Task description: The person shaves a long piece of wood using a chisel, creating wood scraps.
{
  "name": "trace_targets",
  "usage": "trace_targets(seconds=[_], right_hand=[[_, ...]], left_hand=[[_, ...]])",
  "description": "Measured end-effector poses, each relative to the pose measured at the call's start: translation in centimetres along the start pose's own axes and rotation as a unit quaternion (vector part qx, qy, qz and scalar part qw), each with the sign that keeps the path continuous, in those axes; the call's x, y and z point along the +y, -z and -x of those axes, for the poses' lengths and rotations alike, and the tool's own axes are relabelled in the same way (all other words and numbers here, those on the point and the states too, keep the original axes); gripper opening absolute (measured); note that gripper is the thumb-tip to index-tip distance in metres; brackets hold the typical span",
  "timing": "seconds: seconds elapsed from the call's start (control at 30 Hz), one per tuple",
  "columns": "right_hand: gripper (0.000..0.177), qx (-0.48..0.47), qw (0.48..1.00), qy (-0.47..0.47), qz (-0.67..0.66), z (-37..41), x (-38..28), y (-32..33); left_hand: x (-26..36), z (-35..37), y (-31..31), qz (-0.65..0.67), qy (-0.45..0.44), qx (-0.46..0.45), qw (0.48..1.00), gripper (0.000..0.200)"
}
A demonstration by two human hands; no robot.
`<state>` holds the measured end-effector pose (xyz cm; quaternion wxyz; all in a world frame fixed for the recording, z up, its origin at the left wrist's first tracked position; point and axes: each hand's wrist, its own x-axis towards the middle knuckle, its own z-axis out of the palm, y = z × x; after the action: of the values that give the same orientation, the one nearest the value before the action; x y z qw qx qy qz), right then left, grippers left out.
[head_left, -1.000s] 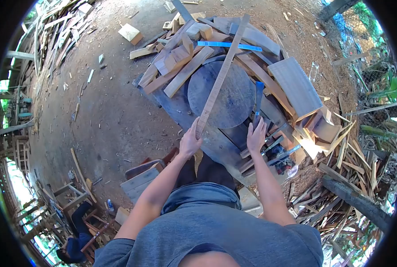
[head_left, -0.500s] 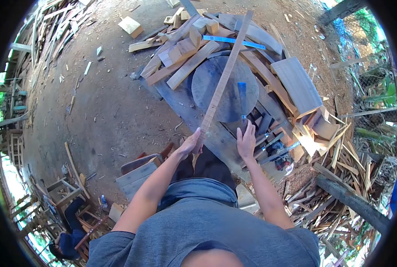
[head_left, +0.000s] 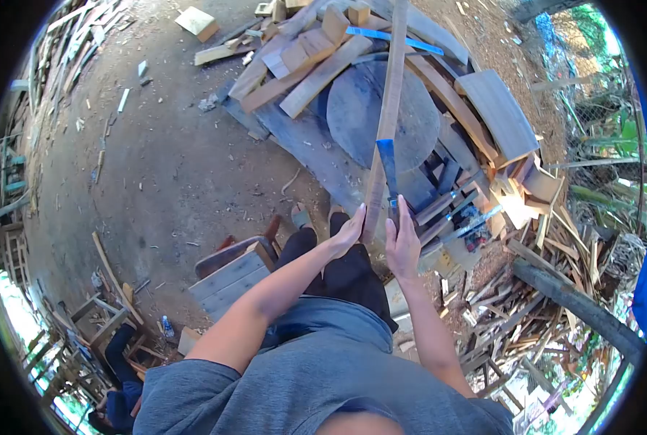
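A long, narrow wooden strip (head_left: 391,94) rises from near my lap, across the round dark disc (head_left: 345,109). At its lower end my left hand (head_left: 349,233) grips it. My right hand (head_left: 404,246) is just to the right, its thumb and fingers around the dark handle of a hand tool with a blue, widening blade (head_left: 386,161). The blade's wide end overlaps the strip in view; whether they touch I cannot tell. Part of the handle is hidden by my right hand.
Wood offcuts (head_left: 326,76) and a blue bar (head_left: 396,40) lie around the disc. A thick block (head_left: 499,116) sits at the right, near a heap of scraps (head_left: 555,254). At lower left are a wooden seat (head_left: 230,283) and a seated person (head_left: 124,395).
The strip has swung more upright and moved right with my left hand, coming over the blue blade. The view has shifted, and my feet now show.
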<state>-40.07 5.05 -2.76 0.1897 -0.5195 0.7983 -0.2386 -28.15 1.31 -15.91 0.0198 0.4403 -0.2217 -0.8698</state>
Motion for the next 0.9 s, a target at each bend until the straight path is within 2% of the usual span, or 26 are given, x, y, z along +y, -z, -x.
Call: trace_targets(seconds=[0.03,0.1,0.17,0.23,0.3,0.4,0.47,0.5,0.57,0.63,0.7,0.73,0.77,0.8,0.83,0.9], right_hand=[[0.049,-0.033,0.999,-0.034,0.020,0.5,-0.2,0.0],[0.048,-0.005,0.999,-0.021,0.031,1.4,-0.2,-0.9],[0.048,-0.058,0.991,-0.115,-0.024,1.5,-1.1,-0.8],[0.048,-0.038,0.992,-0.123,-0.016,0.8,-1.5,-1.2],[0.048,-0.019,0.991,-0.133,-0.005,-0.4,-1.5,-1.2],[0.051,-0.047,0.987,-0.151,0.041,-1.6,-1.7,-1.0],[0.052,-0.065,0.984,-0.159,0.048,-0.9,-1.6,-0.9],[0.052,-0.088,0.981,-0.160,0.059,-0.3,-1.7,-0.6],[0.052,-0.106,0.977,-0.167,0.082,0.6,-2.1,0.0],[0.052,-0.121,0.971,-0.176,0.103,0.5,-1.7,0.0],[0.051,0.046,0.998,0.012,-0.034,-0.1,-0.9,-0.2],[0.051,0.045,0.998,0.011,-0.034,-0.2,-1.1,0.6],[0.049,-0.042,0.910,-0.176,-0.374,-0.1,-1.4,1.8],[0.047,-0.121,0.670,-0.334,-0.652,-0.1,-1.8,2.6],[0.047,-0.119,0.669,-0.335,-0.652,0.0,-1.6,2.8],[0.047,-0.171,0.373,-0.257,-0.875,0.1,-1.0,2.7]], left_hand=[[-0.5,0.1,-0.3,0.008,-0.014,-0.017,1.000,0.072],[-0.6,0.7,-0.7,0.020,-0.045,-0.047,0.998,0.070],[-0.6,1.6,-1.4,0.031,-0.030,-0.051,0.998,0.070],[-0.1,2.7,-1.9,0.047,0.020,-0.079,0.996,0.070],[0.2,1.8,-1.5,0.060,0.023,-0.098,0.993,0.072],[3.6,-0.1,-2.1,0.087,0.008,-0.065,0.994,0.072],[5.2,-2.3,-2.8,0.101,0.023,0.041,0.994,0.073],[4.9,-2.4,-3.0,0.102,0.027,0.039,0.994,0.073],[4.8,-2.8,-3.5,0.050,-0.020,0.082,0.995,0.085],[5.4,-2.1,-4.4,0.063,-0.018,0.096,0.993,0.083],[5.9,-1.1,-4.9,0.111,-0.028,0.096,0.989,0.074],[6.1,-0.8,-4.7,0.115,-0.041,0.067,0.990,0.075],[5.9,-0.9,-4.4,0.116,-0.039,0.069,0.990,0.075],[5.8,-1.0,-4.2,0.122,-0.022,0.050,0.991,0.075],[5.6,-1.3,-4.0,0.128,-0.005,0.030,0.991,0.075],[5.7,-1.2,-4.4,0.132,-0.001,0.038,0.991,0.076]])
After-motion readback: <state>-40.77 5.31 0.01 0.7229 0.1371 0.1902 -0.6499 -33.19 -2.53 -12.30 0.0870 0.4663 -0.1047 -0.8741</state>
